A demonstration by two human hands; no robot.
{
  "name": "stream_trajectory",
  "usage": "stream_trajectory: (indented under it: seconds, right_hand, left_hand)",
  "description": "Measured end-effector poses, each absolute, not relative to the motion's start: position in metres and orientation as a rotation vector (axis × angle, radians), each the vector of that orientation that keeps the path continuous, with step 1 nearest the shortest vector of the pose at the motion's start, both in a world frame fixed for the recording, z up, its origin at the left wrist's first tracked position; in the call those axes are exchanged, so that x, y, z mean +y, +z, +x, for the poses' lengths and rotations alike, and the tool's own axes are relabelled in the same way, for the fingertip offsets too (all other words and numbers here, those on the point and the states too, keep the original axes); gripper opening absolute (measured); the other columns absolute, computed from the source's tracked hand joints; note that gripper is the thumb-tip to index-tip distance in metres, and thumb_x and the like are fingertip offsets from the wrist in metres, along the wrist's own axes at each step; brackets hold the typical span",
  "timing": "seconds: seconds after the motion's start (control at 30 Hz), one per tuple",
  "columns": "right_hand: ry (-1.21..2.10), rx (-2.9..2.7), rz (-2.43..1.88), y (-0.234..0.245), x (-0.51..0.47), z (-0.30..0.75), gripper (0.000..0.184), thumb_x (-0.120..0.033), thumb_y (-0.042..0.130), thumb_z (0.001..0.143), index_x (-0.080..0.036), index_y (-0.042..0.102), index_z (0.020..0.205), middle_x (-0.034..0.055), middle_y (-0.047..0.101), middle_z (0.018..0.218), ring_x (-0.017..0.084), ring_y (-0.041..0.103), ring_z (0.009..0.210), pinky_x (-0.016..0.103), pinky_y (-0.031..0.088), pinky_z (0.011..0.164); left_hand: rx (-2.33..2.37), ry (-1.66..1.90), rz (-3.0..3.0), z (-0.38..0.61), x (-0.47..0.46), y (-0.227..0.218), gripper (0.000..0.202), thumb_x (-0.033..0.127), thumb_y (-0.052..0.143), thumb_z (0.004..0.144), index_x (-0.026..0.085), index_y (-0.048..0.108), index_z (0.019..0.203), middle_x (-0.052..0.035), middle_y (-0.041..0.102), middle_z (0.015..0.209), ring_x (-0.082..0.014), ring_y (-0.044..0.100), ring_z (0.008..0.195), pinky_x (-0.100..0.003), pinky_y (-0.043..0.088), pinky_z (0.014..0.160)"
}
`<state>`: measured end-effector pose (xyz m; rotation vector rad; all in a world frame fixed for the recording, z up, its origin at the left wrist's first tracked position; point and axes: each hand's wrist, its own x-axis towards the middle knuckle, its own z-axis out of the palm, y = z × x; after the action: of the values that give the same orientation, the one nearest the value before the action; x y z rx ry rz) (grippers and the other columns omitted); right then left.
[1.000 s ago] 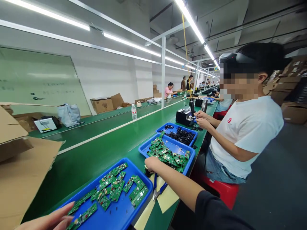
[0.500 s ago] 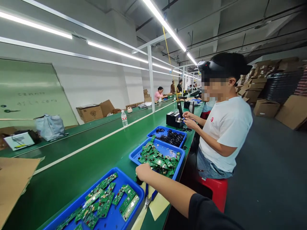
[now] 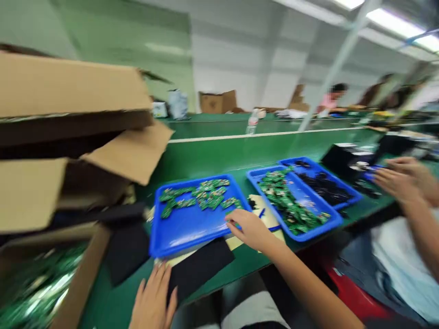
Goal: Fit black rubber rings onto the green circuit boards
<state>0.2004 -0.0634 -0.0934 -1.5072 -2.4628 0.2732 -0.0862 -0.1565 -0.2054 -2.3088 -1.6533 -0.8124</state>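
My right hand [image 3: 250, 228] reaches to the right front corner of the near blue tray [image 3: 185, 226], and its fingers curl onto the rim there. Several green circuit boards [image 3: 200, 194] lie along the tray's far side. My left hand [image 3: 152, 297] rests flat at the table's front edge, fingers apart, touching the left edge of a black mat [image 3: 200, 265]. The whole picture is smeared by motion.
A second blue tray [image 3: 310, 228] holds green boards, and a third blue tray [image 3: 350, 197] beyond it holds black parts. A co-worker's hands [image 3: 401, 180] work at the right. Open cardboard boxes [image 3: 68, 119] stand at the left. Blue-handled cutters [image 3: 264, 213] lie between the trays.
The view has swung left and down. My right hand moved from between the trays to the near tray's corner. My left hand came into view, flat at the table's edge.
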Motion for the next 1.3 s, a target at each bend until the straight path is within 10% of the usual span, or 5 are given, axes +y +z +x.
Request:
stream_trajectory:
  seconds: [0.23, 0.97, 1.3]
  right_hand:
    - [0.386, -2.477, -0.689, -0.16, -0.128, 0.152, 0.029, -0.013, 0.05, 0.088, -0.016, 0.065, 0.112, 0.0137, 0.069, 0.113, 0.023, 0.065, 0.107, 0.038, 0.057, 0.091]
    - [0.385, -2.434, -0.72, -0.186, -0.128, 0.108, 0.038, -0.014, 0.046, 0.093, -0.015, 0.057, 0.129, 0.0155, 0.065, 0.124, 0.028, 0.058, 0.12, 0.046, 0.051, 0.1]
    - [0.408, -2.445, -0.692, -0.183, -0.114, 0.097, 0.025, -0.013, 0.048, 0.094, -0.015, 0.066, 0.11, 0.0146, 0.066, 0.104, 0.026, 0.063, 0.095, 0.042, 0.056, 0.083]
  left_hand:
    - [-1.852, -0.693, -2.422, -0.073, -0.179, -0.182, 0.041, 0.026, 0.039, 0.097, 0.014, 0.051, 0.134, -0.0175, 0.064, 0.127, -0.0323, 0.059, 0.122, -0.053, 0.05, 0.098]
    - [-2.17, -0.909, -2.42, -0.067, -0.198, -0.179, 0.045, 0.028, 0.049, 0.095, 0.018, 0.045, 0.139, -0.0157, 0.061, 0.133, -0.0285, 0.051, 0.131, -0.053, 0.042, 0.109]
    - [-2.257, -1.009, -2.286, -0.064, -0.196, -0.179, 0.036, 0.023, 0.06, 0.089, 0.022, 0.059, 0.125, -0.0098, 0.072, 0.114, -0.029, 0.061, 0.119, -0.052, 0.049, 0.103]
